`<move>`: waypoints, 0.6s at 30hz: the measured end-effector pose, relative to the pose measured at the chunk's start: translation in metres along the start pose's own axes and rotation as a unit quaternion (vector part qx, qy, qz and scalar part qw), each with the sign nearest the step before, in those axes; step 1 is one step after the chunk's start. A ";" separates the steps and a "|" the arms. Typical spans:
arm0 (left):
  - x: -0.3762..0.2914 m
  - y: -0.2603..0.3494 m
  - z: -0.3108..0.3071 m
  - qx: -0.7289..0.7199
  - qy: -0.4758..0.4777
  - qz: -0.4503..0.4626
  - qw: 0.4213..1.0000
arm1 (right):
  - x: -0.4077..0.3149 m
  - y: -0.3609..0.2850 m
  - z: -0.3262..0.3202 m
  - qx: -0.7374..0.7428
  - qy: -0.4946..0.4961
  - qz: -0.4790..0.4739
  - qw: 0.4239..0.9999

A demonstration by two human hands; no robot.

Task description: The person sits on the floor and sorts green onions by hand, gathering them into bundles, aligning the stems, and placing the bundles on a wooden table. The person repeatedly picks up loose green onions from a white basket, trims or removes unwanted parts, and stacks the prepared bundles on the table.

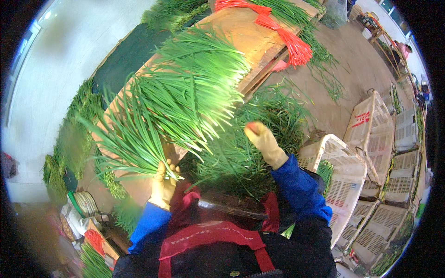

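My left hand [164,182], in a pale yellow glove, is closed around the white stem ends of a bunch of Chinese chives [139,146] at the near end of a wooden board [243,24]. The bunch's green leaves fan out to the upper left. More chives [194,80] lie spread along the board, stem ends towards the right. My right hand [260,137], in a like glove, is raised over loose green leaves; its fingers are curled, and something reddish shows at them, too small to tell. Bundles of red plastic ties [288,41] lie at the board's far end.
A heap of loose leaves [285,114] lies right of the board. White plastic crates [342,194] stand at the right, several farther back. Green bunches [76,135] lie along the left. Another board with red ties [94,239] is at the lower left. A person is far off, upper right.
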State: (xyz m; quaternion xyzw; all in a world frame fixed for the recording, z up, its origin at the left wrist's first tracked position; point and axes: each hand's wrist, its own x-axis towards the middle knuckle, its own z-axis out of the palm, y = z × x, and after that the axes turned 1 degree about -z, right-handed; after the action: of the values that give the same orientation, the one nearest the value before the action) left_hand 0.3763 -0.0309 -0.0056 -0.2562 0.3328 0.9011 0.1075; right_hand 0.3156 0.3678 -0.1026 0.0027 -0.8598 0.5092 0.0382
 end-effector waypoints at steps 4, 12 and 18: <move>0.000 0.005 -0.004 -0.014 0.046 0.005 0.999 | 0.050 -0.107 0.057 0.146 0.007 0.059 0.987; -0.003 0.020 0.002 -0.014 0.120 -0.095 0.988 | 0.017 -0.162 0.066 0.067 -0.395 0.059 0.914; -0.023 0.041 0.018 -0.050 0.103 -0.147 0.982 | 0.108 -0.135 0.019 -0.005 0.020 -0.047 0.999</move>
State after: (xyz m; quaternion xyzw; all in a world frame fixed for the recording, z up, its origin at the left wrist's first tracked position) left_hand 0.3736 -0.0502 0.0407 -0.3991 0.2551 0.8598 0.1906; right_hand 0.2129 0.2896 0.0134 0.0326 -0.8604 0.5024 0.0790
